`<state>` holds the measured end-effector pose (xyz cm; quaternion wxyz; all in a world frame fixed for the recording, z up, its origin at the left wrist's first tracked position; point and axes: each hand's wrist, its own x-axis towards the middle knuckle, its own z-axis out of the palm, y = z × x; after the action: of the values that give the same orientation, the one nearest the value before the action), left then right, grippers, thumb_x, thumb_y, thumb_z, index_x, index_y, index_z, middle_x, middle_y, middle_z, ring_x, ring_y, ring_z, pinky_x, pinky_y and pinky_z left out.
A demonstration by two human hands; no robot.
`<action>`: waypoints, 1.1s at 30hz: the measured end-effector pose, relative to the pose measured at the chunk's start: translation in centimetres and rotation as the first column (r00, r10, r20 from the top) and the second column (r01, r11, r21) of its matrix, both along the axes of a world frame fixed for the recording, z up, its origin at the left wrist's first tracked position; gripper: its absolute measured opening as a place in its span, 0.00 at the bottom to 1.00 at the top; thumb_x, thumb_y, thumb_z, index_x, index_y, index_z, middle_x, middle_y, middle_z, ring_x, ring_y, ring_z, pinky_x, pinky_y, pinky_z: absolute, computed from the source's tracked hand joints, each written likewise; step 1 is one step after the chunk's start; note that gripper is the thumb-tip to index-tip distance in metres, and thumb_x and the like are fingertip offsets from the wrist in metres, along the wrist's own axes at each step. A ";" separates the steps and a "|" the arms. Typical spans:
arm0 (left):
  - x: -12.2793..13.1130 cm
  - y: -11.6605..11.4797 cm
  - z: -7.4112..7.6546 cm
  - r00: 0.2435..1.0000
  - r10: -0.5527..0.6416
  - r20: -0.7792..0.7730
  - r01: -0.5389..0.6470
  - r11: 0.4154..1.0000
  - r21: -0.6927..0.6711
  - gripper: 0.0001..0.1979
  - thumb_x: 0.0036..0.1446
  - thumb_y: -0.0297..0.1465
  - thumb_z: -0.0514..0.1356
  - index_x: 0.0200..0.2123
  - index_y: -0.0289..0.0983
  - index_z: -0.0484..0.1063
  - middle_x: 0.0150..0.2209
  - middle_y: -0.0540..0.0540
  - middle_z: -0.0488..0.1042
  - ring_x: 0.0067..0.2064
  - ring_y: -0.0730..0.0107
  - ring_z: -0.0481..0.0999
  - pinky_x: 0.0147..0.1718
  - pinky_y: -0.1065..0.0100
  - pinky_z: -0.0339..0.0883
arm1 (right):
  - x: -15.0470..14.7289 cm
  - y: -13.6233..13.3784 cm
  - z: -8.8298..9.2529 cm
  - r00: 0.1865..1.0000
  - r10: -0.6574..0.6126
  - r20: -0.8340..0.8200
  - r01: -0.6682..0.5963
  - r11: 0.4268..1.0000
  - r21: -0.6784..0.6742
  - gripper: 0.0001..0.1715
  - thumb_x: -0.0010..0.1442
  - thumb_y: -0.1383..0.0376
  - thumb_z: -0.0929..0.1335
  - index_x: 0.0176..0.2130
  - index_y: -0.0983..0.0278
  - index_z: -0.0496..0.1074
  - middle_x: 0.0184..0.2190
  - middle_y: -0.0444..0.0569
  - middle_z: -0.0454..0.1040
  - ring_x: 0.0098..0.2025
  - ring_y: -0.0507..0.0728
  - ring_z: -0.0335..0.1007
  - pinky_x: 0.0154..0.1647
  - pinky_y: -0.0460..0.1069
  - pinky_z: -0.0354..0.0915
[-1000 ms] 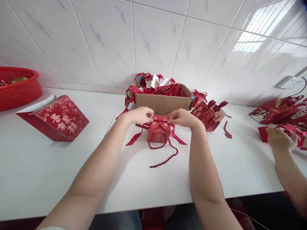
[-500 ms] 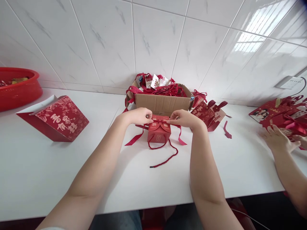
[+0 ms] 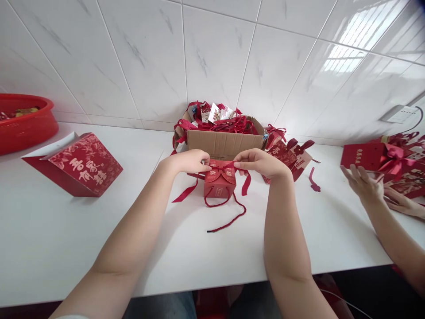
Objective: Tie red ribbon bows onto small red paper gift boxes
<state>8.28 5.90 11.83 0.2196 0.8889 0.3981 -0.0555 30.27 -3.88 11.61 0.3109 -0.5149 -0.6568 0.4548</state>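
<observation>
On the white table a small red gift box (image 3: 219, 186) with gold characters stands upright between my hands. A dark red ribbon (image 3: 222, 168) crosses its top, knotted in the middle. My left hand (image 3: 195, 161) pinches the ribbon at the box's left edge, and one tail hangs down to the left. At the right edge my right hand (image 3: 254, 163) pinches the ribbon's other side, whose tail drops below the fingers. A red twisted cord (image 3: 229, 223) hangs from the box front and trails over the table, its dark tip pointing left.
Behind the box is a cardboard carton (image 3: 226, 142) full of ribbons and tags. A folded red box (image 3: 88, 166) and a red basin (image 3: 29, 126) are at left. Small bags (image 3: 292, 157) stand right; farther right, another person's hands (image 3: 365, 188) handle red boxes (image 3: 361, 157).
My right hand has shifted slightly up and its ribbon tail now hangs closer to the box. The left hand has barely moved. The other person's red box has turned.
</observation>
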 end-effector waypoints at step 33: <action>2.2 -2.6 -0.1 0.818 -0.021 0.575 -0.042 0.994 0.096 0.04 0.53 0.31 0.57 0.33 0.37 0.69 0.30 0.48 0.75 0.29 0.72 0.71 0.25 0.70 0.63 | -1.8 2.2 -1.6 0.994 -0.057 0.094 0.047 0.993 0.105 0.13 0.51 0.59 0.71 0.34 0.66 0.78 0.26 0.44 0.73 0.28 0.50 0.63 0.29 0.47 0.61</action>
<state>10.43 3.32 11.72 0.2829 0.8722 0.3207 0.2374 28.51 -1.70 9.98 0.3164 -0.5369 -0.6799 0.3866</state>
